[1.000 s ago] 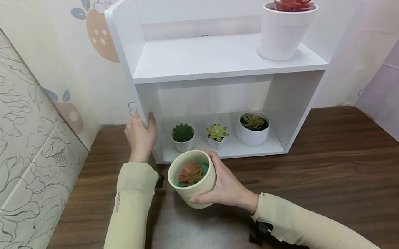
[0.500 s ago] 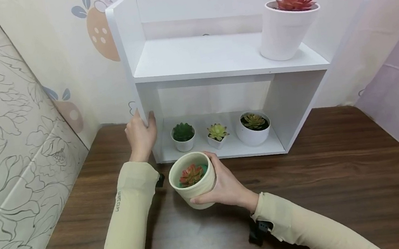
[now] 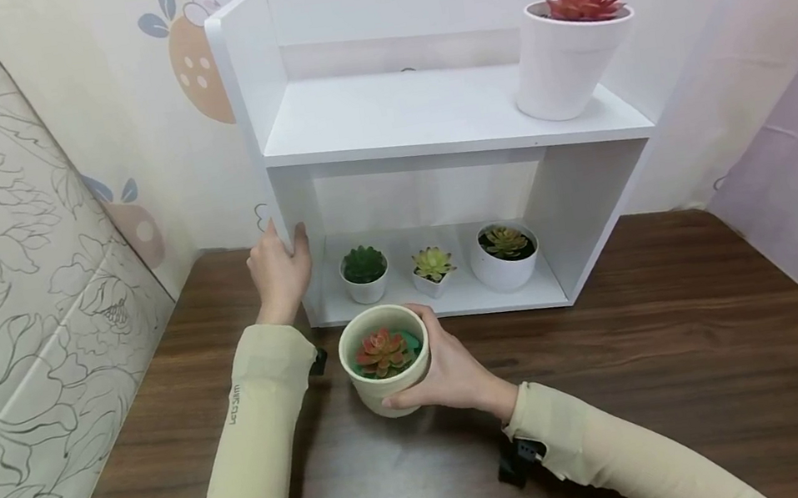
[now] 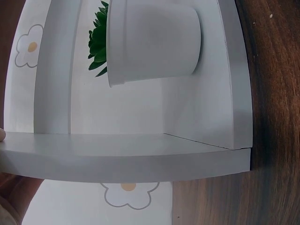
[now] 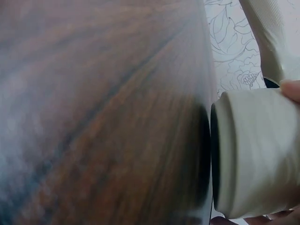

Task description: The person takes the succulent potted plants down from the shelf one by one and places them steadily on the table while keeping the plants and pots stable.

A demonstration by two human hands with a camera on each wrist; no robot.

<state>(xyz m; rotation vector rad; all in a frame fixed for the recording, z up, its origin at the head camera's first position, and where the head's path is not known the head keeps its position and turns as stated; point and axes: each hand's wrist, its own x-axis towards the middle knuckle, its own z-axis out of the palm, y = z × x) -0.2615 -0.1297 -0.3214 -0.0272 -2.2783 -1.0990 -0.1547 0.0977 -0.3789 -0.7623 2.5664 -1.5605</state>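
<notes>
My right hand [image 3: 453, 372] grips a cream flower pot [image 3: 380, 393] from its right side, thumb in front and fingers behind. A red-green succulent [image 3: 385, 352] sits inside the pot. In the right wrist view the cream pot's base is close over the tabletop, with its dark shadow beside it. My left hand [image 3: 279, 271] holds the left side panel of the white shelf [image 3: 401, 152], thumb on the inner side. In the left wrist view a white pot with a green succulent [image 4: 157, 42] stands inside that panel; only a little of the hand shows at the left edge.
Along the lower shelf stand a small green succulent [image 3: 365, 274], a yellow-green succulent [image 3: 433, 266] and a wider white pot [image 3: 506, 270]. A tall white pot with a red succulent [image 3: 564, 63] is on the upper shelf's right. The brown wooden table [image 3: 697, 327] extends in front.
The cream pot has tipped slightly more upright in my right hand, moving barely to the right. My left hand stays on the shelf panel.
</notes>
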